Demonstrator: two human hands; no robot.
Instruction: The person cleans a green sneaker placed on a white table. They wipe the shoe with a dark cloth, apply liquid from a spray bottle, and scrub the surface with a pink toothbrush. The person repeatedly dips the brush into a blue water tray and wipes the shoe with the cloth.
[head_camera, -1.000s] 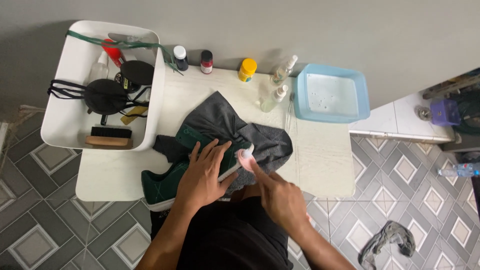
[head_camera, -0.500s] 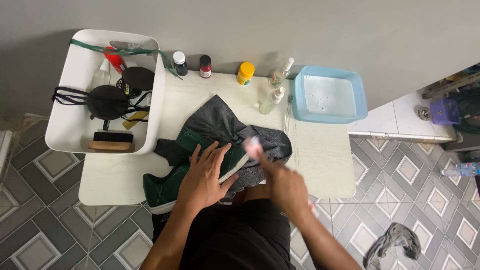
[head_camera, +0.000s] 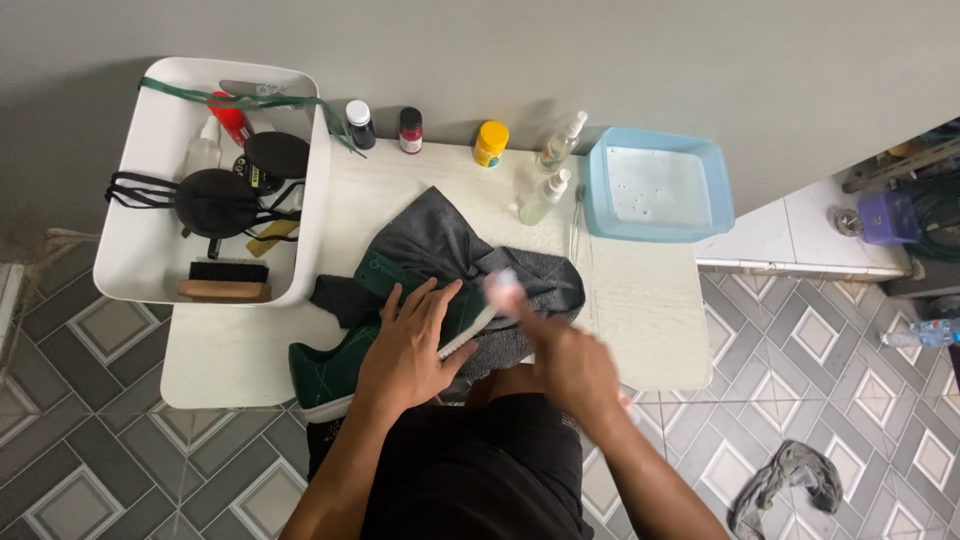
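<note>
A dark green shoe (head_camera: 330, 370) with a white sole lies on a grey cloth (head_camera: 440, 235) at the front of the white table (head_camera: 640, 320). My left hand (head_camera: 410, 340) rests flat on the shoe's upper with fingers spread, pressing it down. My right hand (head_camera: 570, 365) is motion-blurred just right of the shoe. It grips a small pale thing (head_camera: 503, 290) held against the shoe's heel end. I cannot tell what that thing is.
A white tub (head_camera: 120, 270) at the left holds a wooden brush (head_camera: 225, 285), black pieces and a red bottle. Small bottles (head_camera: 410, 130), a yellow jar (head_camera: 490, 143) and two spray bottles (head_camera: 545, 195) line the wall. A light blue basin (head_camera: 655, 190) stands right. A rag (head_camera: 790, 480) lies on the tiled floor.
My right hand has shifted quickly back and forth at the shoe's heel end, with the pale thing in it. My left hand has stayed on the shoe.
</note>
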